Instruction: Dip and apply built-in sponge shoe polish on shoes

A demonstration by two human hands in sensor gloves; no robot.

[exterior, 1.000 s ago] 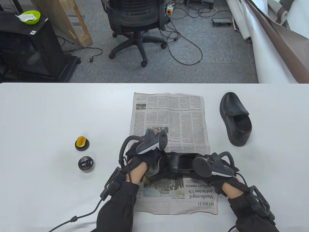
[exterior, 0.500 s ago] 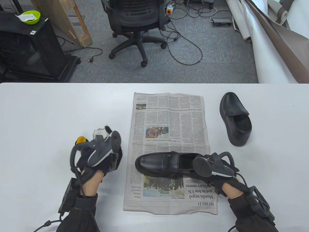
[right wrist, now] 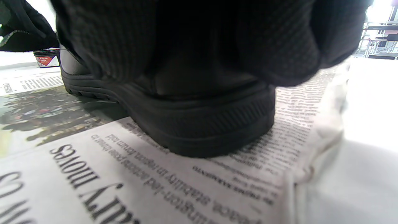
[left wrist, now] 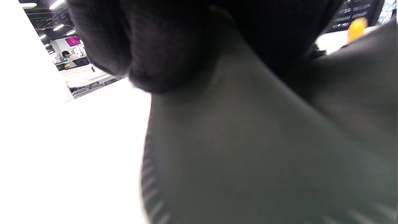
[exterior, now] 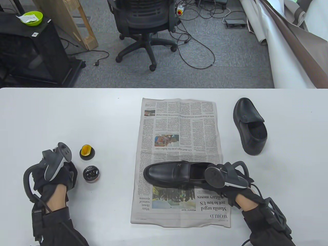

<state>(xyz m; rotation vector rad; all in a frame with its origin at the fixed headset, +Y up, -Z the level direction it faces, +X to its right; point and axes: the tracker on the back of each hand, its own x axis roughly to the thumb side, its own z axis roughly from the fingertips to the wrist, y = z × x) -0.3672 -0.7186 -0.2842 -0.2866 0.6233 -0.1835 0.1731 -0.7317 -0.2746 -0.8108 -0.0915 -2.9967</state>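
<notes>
A black loafer [exterior: 166, 174] lies on its sole across the newspaper [exterior: 179, 123], toe pointing left. My right hand [exterior: 208, 184] grips its heel; in the right wrist view my gloved fingers [right wrist: 124, 46] wrap over the heel [right wrist: 199, 130]. My left hand [exterior: 67, 174] rests on the table left of the open polish jar [exterior: 91, 174], apart from it. The lid with the yellow sponge [exterior: 87, 152] stands just behind the jar. In the left wrist view my fingers [left wrist: 155, 46] fill the blurred frame, and the sponge [left wrist: 357, 28] shows at top right.
A second black loafer [exterior: 249, 128] lies on the bare table right of the newspaper, toe pointing away. The white table [exterior: 64, 115] ends at a far edge, with an office chair [exterior: 143, 23] and cables on the floor beyond it.
My left hand has left the shoe's toe and moved left past the jar and sponge lid, coming down on the table beside them. My right hand and the shoe stayed put.
</notes>
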